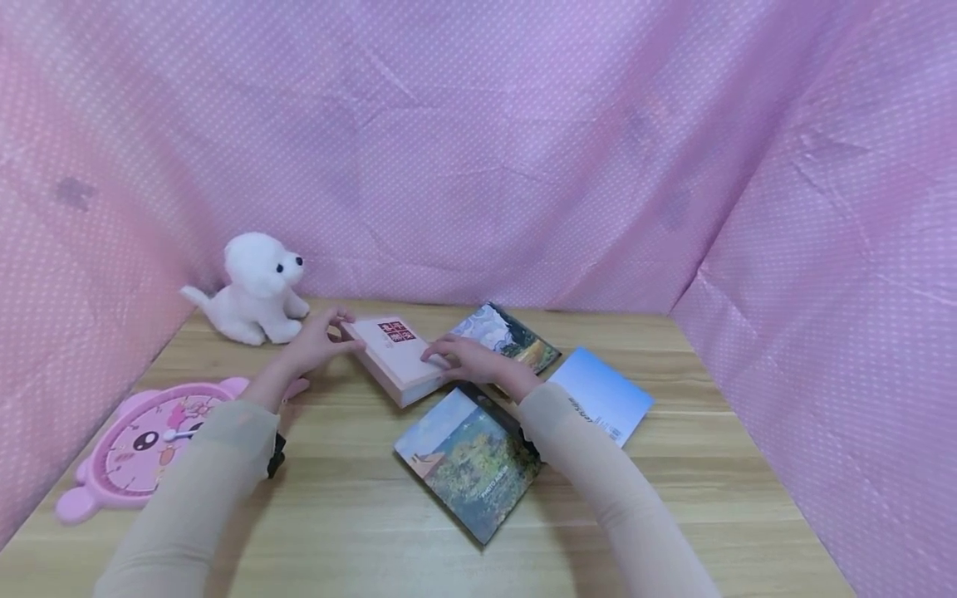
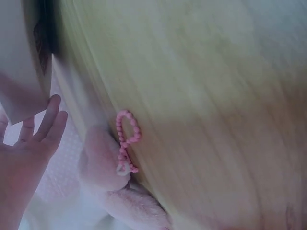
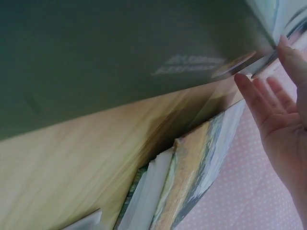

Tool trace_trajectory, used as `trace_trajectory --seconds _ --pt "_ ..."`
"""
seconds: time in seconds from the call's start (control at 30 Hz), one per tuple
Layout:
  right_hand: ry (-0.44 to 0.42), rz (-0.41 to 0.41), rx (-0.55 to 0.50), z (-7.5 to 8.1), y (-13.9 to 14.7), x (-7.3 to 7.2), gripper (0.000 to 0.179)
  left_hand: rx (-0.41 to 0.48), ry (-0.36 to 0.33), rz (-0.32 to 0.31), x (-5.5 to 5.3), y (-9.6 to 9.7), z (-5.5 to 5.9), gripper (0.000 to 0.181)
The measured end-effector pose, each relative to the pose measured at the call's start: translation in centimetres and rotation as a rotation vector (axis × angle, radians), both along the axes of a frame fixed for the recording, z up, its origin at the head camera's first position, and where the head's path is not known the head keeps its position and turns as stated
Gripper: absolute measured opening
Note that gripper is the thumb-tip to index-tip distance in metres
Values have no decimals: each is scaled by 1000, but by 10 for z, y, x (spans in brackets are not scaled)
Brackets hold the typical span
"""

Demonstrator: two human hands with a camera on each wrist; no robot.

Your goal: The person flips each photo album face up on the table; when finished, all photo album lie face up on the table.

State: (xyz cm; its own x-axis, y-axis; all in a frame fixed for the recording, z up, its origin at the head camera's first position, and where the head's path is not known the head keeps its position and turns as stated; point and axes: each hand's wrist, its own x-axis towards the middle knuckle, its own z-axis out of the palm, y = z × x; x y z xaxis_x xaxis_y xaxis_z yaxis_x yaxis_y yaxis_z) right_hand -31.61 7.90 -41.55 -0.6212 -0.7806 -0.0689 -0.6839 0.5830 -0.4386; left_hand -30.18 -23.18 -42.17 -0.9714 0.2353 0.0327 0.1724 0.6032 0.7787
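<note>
A thick white book [image 1: 385, 353] with a dark red label lies at a slant on the table, between the two hands. My left hand [image 1: 317, 340] holds its far left corner, with the thumb and forefinger spread along that edge. In the left wrist view, fingertips [image 2: 54, 101] meet the corner of the pale book [image 2: 21, 62]. On the opposite side, my right hand [image 1: 474, 361] grips the near right end, thumb on the cover and other fingers at the side. A dark green cover [image 3: 110, 67] fills much of the right wrist view, partly hiding the work of the right hand [image 3: 283, 129].
A white plush dog [image 1: 257, 286] sits behind the left hand; a pink bead loop [image 2: 127, 129] lies beside its paw. A pink cartoon clock [image 1: 134, 448] lies under the left forearm. Around the right arm are a photo album [image 1: 471, 465], a painted-cover book [image 1: 527, 345] and a blue booklet [image 1: 606, 386].
</note>
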Motion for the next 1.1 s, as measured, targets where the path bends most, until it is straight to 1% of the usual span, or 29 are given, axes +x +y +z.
trace_trajectory --seconds 0.13,0.23,0.33,0.47,0.6,0.7,0.77,0.93,1.03,1.1 --pt "8 -35 31 -2 1 0 41 -75 25 -25 -1 -1 -5 69" --pt "8 -40 52 -2 0 0 41 -116 39 -33 0 -1 -7 66" --pt "9 -34 64 -3 0 0 42 -144 46 -45 1 -1 -6 64" --pt "34 -18 85 -5 2 -2 43 -172 51 -74 2 0 -4 63" --pt "31 -7 97 -6 3 -3 43 -203 55 -97 3 -2 -1 62" --pt "9 -1 93 -7 4 -2 44 -214 44 -117 4 -3 2 65" --pt "10 12 95 -8 5 -2 44 -213 24 -133 5 -4 3 67" --pt "42 47 103 -8 3 0 43 -224 -22 -160 6 -9 4 73" --pt "32 42 91 -7 3 1 43 -251 -23 -184 6 -12 4 73" --pt "10 35 81 -7 3 2 43 -279 -19 -197 6 -13 3 73"
